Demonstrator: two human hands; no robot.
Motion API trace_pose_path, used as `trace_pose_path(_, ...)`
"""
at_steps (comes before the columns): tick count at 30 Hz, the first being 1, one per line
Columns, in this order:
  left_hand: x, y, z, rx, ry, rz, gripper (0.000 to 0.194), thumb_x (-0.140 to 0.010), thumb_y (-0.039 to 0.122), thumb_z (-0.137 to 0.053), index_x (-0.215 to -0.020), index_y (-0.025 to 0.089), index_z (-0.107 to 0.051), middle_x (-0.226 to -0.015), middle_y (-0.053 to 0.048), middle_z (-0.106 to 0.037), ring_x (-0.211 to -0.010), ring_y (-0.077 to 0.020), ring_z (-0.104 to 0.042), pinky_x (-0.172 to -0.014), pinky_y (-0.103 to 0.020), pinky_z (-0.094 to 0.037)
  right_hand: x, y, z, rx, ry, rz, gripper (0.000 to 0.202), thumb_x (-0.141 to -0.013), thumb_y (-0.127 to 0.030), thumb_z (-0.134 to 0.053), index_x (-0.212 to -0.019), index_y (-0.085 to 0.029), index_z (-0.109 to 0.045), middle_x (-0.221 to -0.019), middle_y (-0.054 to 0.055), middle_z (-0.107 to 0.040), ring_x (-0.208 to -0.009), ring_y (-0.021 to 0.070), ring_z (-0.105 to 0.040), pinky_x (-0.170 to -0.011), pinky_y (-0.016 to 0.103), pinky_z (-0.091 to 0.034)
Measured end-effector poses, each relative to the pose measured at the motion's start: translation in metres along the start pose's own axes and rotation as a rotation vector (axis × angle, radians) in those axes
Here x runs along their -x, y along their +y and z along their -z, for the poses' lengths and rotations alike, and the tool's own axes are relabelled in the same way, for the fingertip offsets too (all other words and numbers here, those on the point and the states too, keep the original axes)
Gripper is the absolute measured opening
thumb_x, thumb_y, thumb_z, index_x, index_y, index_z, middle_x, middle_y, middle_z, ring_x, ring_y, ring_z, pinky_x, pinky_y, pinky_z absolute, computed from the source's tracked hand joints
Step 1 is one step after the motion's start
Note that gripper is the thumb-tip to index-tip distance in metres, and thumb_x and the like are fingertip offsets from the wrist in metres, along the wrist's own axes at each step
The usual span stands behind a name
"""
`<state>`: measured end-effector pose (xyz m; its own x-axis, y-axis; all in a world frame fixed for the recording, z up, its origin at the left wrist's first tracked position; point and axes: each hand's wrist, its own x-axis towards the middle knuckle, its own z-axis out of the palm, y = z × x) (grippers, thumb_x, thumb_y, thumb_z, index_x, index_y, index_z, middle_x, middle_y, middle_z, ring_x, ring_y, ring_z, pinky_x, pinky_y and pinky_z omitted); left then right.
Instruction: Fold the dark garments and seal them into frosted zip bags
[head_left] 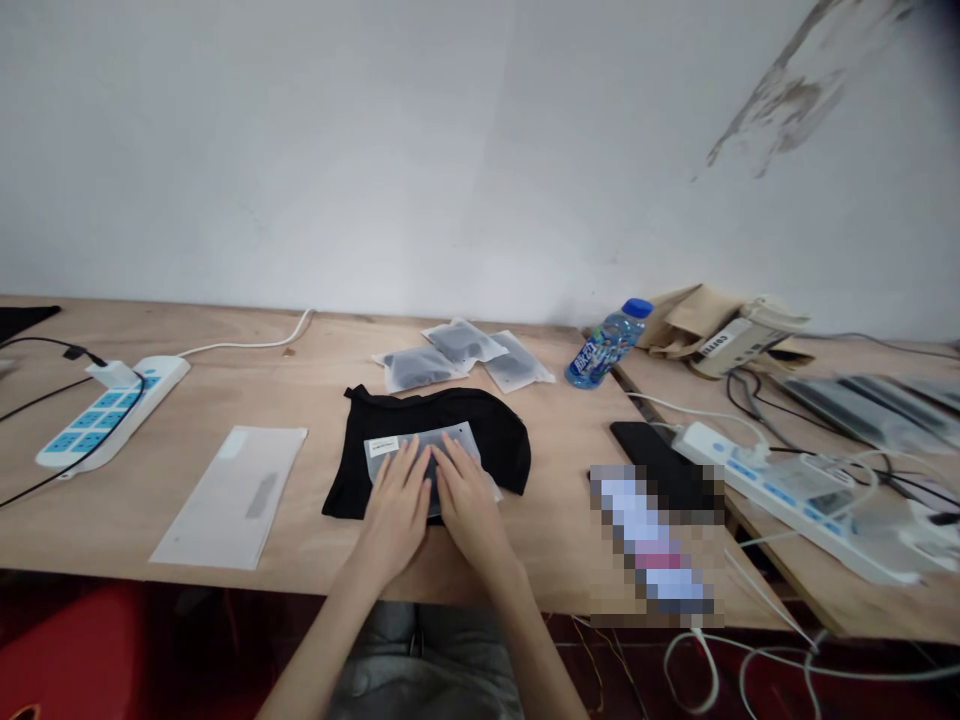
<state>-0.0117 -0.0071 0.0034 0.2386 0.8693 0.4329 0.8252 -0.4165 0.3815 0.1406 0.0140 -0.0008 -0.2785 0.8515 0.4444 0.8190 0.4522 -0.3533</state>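
My left hand (401, 500) and my right hand (463, 490) lie side by side, fingers stretched out, pressing flat on a frosted plastic bag (379, 465). Something dark is inside the bag, and a small white label sits at its upper left corner. Under the bag spreads a black cloth item (506, 435), with a rounded right end. Both hands cover much of the bag's middle and lower part. Left of them lies a flat stack of frosted bags (225, 500). Behind the cloth are several filled frosted bags (461, 345) with dark contents.
A white power strip (105, 415) with a plugged-in adapter lies at left. To the right are a tilted blue-capped bottle (607, 345), a coffee cup (739, 340), a black phone-like slab (660, 460), a blurred-out phone (649, 545) and another power strip (787, 500) with cables.
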Motion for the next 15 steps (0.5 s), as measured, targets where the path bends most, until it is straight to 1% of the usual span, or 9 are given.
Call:
trace_pose_path(2,-0.006,0.004,-0.015,-0.100,-0.039,-0.034,0.051,-0.098,0.021,-0.028,-0.148,0.016,-0.033,-0.153,-0.009,-0.038,-0.144,-0.0228,-0.030,-0.117,-0.047,-0.028,-0.004,0.003,-0.013,0.062,-0.051,0.010,0.047,-0.097,-0.019,-0.029,-0.138,-0.014,-0.051,-0.145,0.010,-0.050,-0.135,0.0264,-0.044,-0.110,0.046,-0.037)
trace_pose_path(5,-0.005,0.001,-0.027,-0.211,-0.055,0.003,0.052,-0.098,0.023,-0.028,-0.150,0.016,-0.031,-0.155,-0.008,-0.035,-0.144,-0.0234,-0.029,-0.117,-0.048,-0.026,-0.004,0.009,-0.023,0.123,-0.067,-0.030,0.048,-0.098,-0.022,-0.030,-0.142,-0.013,-0.047,-0.147,0.009,-0.047,-0.137,0.0270,-0.041,-0.111,0.046,-0.035)
trace_pose_path(11,0.001,-0.004,-0.030,-0.288,-0.045,0.074,0.053,-0.097,0.023,-0.030,-0.150,0.022,-0.032,-0.156,-0.004,-0.032,-0.144,-0.0262,-0.029,-0.115,-0.053,-0.027,0.001,0.012,-0.027,0.166,-0.052,-0.065,0.048,-0.099,-0.026,-0.029,-0.143,-0.017,-0.046,-0.146,0.007,-0.049,-0.137,0.0257,-0.041,-0.112,0.045,-0.032)
trace_pose_path(15,0.002,-0.002,-0.034,-0.265,-0.038,0.100,0.053,-0.097,0.024,-0.031,-0.150,0.024,-0.032,-0.156,-0.004,-0.032,-0.144,-0.0269,-0.030,-0.115,-0.054,-0.027,0.001,0.016,-0.032,0.215,-0.027,-0.144,0.048,-0.099,-0.026,-0.028,-0.141,-0.015,-0.048,-0.145,0.010,-0.050,-0.135,0.0286,-0.043,-0.107,0.046,-0.036)
